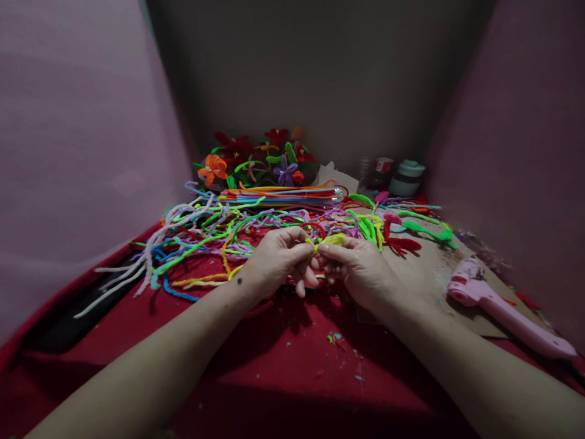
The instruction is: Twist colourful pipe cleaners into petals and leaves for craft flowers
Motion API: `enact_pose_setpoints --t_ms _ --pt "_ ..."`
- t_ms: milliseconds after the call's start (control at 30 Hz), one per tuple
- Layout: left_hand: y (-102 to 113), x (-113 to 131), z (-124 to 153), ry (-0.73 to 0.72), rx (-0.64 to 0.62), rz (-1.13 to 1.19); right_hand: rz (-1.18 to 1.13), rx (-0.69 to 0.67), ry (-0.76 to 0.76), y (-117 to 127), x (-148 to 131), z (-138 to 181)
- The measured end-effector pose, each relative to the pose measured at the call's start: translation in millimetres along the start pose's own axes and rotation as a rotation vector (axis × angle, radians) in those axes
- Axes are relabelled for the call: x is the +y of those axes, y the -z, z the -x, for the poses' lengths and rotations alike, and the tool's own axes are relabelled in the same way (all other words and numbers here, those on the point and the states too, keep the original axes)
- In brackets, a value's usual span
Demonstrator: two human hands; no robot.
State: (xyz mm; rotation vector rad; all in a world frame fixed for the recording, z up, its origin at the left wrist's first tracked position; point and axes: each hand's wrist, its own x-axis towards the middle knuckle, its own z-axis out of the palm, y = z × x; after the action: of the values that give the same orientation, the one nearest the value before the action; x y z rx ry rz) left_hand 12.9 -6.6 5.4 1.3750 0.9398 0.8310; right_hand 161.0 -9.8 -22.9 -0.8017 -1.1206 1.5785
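Between both hands is a yellow pipe cleaner, bent into a small loop or petal shape. My left hand pinches its left end between thumb and forefinger. Close beside it, my right hand pinches the piece near its middle, and the loop shows above the right thumb. The other fingers of each hand curl below. Just behind the hands lies a tangle of loose pipe cleaners in green, lilac, blue and yellow. A red pipe-cleaner piece rests to the right.
A pink glue gun lies at the right, partly on a cardboard sheet. At the back are pipe-cleaner flowers, a bundle of straight pipe cleaners and a lidded jar. Scraps dot the red cloth.
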Motion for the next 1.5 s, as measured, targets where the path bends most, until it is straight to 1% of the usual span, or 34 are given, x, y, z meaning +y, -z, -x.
enact_pose_setpoints --t_ms 67,133,167,200,233,300,333,367,400,467,533,600,667,733,800,833,900,967,1033,1167,1233,1333,1433,1500 --pt "-2.8 -0.2 1.4 0.005 0.019 -0.082 0.016 0.008 0.012 -1.1 0.9 0.2" --pt "-4.8 -3.7 2.2 -0.044 0.064 -0.218 0.054 0.037 0.039 -1.3 3.4 -0.2" --pt "-5.1 -6.8 2.2 -0.119 0.103 -0.334 0.073 0.060 0.052 -1.2 5.1 -0.5" --pt "-4.9 -10.5 1.9 -0.231 0.145 -0.478 0.092 0.090 0.064 -1.0 6.9 -0.7" --pt "-4.1 -14.6 1.3 -0.365 0.179 -0.639 0.110 0.124 0.073 -0.8 8.4 -0.8" --pt "-1.7 -21.6 -0.3 -0.628 0.190 -0.922 0.141 0.192 0.081 -0.4 10.2 -0.6" --pt "-0.6 -23.7 -1.0 -0.706 0.181 -1.012 0.157 0.208 0.077 -0.3 10.4 -0.4" --pt "0.1 -24.5 -1.3 -0.731 0.175 -1.056 0.168 0.207 0.066 -0.3 10.1 -0.1" --pt "0.3 -24.0 -1.2 -0.706 0.177 -1.054 0.170 0.193 0.052 -0.3 9.5 0.2" --pt "-1.1 -19.5 0.2 -0.568 0.195 -0.934 0.157 0.155 0.042 -0.3 8.2 0.2" --pt "-3.6 -12.0 2.5 -0.384 0.188 -0.714 0.112 0.125 0.069 -0.3 7.1 -0.5" --pt "-4.8 -3.7 4.4 -0.229 0.140 -0.491 0.047 0.103 0.100 -0.7 5.9 -1.2" --pt "-3.1 3.6 4.9 -0.144 0.138 -0.347 -0.001 0.093 0.111 -1.7 3.9 -1.3" --pt "1.6 8.3 3.8 -0.133 0.194 -0.265 0.009 0.078 0.114 -3.4 1.1 -0.1" --pt "7.3 9.4 1.8 -0.134 0.216 -0.154 0.071 0.009 0.106 -5.4 -1.4 2.0" --pt "9.7 8.8 0.7 -0.122 0.185 -0.086 0.107 -0.039 0.095 -6.2 -2.2 3.3" --pt "13.0 6.2 -1.2 -0.091 0.075 0.042 0.144 -0.127 0.064 -7.3 -2.9 5.5" --pt "14.3 3.7 -2.2 -0.077 -0.010 0.135 0.136 -0.173 0.040 -7.4 -3.1 7.0" --pt "15.1 2.4 -2.3 -0.059 -0.058 0.190 0.114 -0.194 0.014 -6.8 -3.3 7.6" --pt "17.6 2.5 -1.0 0.028 -0.081 0.176 0.116 -0.197 -0.055 -5.2 -4.2 7.3" --pt "17.6 3.1 -0.2 0.043 -0.080 0.147 0.122 -0.199 -0.086 -4.2 -4.0 6.6" --pt "13.5 4.2 1.3 0.007 -0.060 0.085 0.128 -0.206 -0.131 -2.4 -2.8 5.5" --pt "7.5 5.0 3.0 -0.061 0.032 -0.001 0.114 -0.194 -0.180 -1.0 -2.5 4.8" --pt "5.8 4.6 3.4 -0.085 0.057 -0.029 0.111 -0.195 -0.188 -0.8 -3.6 5.0"
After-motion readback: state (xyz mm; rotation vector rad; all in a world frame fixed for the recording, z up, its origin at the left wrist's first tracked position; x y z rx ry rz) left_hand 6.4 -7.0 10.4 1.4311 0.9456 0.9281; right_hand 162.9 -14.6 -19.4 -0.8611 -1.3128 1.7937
